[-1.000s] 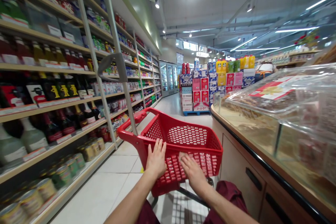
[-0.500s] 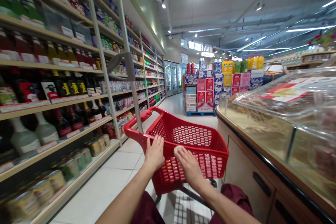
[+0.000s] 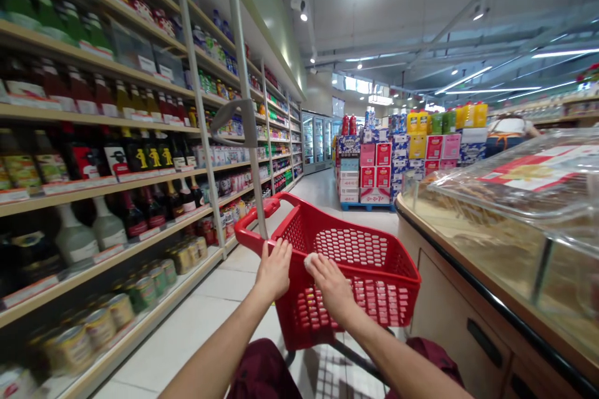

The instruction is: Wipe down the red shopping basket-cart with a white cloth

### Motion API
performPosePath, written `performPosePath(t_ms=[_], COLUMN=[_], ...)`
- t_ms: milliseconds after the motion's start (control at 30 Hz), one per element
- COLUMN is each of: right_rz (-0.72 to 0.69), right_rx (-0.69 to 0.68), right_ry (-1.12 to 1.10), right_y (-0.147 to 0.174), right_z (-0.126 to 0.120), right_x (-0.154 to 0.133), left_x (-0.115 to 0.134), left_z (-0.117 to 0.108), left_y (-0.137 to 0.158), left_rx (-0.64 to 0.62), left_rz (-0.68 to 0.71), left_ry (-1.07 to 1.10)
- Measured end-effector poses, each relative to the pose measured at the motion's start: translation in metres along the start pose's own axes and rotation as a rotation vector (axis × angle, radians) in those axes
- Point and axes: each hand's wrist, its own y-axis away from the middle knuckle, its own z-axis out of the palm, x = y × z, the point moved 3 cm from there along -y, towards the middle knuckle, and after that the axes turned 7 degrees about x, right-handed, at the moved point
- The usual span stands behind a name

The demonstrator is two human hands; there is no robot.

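A red plastic shopping trolley [image 3: 322, 206] stands turned sideways in front of me. My left hand [image 3: 274, 267] lies on its near rim, close to the handle end, fingers stretched over the edge and thumb apart. A short way to the right, my right hand [image 3: 332, 285] presses a small white wad [image 3: 309, 262], maybe tissue or cloth, against the same rim. The wad is mostly covered by the fingers. A grey metal pole [image 3: 248, 75] with a grey loop-shaped bracket [image 3: 236, 123] rises by the red handle [image 3: 253, 234].
Shelves [image 3: 112, 184] of bottles and cans run along the left. On the right stands a counter [image 3: 449, 299] with clear covers. Boxed drinks on a blue pallet [image 3: 367, 206] are ahead, with glass-door fridges [image 3: 316, 137] behind. A person [image 3: 510, 131] is beyond the counter.
The view has swung slightly left, so the shelves, trolley and pallet sit farther right. My right hand with the white wad has slid left along the rim, nearer my left hand.
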Motion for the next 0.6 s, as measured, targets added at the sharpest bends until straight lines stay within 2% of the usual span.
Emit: performPosePath(t_ms=[100,200,267,333,400,500,600], right_rz=[-0.082,-0.062,-0.048,-0.078,-0.121,-0.167,-0.165], right_rx=[-0.099,-0.023,0.046,0.054,0.021,0.008,0.084], right_ry=[-0.040,-0.057,-0.060,-0.067,-0.075,-0.094,-0.090], right_y=[0.002,-0.010,-0.022,-0.030,-0.034,-0.050,-0.075], right_z=[0.007,0.003,-0.001,-0.001,0.001,0.000,-0.006], right_x=[-0.009,-0.017,-0.022,-0.030,-0.039,-0.052,-0.062], left_x=[-0.005,-0.015,-0.032,-0.055,-0.073,-0.083,-0.087], left_z=[-0.002,-0.011,-0.020,-0.025,-0.023,-0.016,-0.013], left_y=[0.005,0.009,0.010,0.009,0.008,0.005,0.007], left_rx=[-0.026,0.038,0.169,0.243,0.178,0.018,-0.022], left_rz=[0.018,0.030,-0.081,-0.285,-0.381,-0.299,-0.270], left_ry=[0.035,0.103,0.111,0.082,0.061,0.071,0.091])
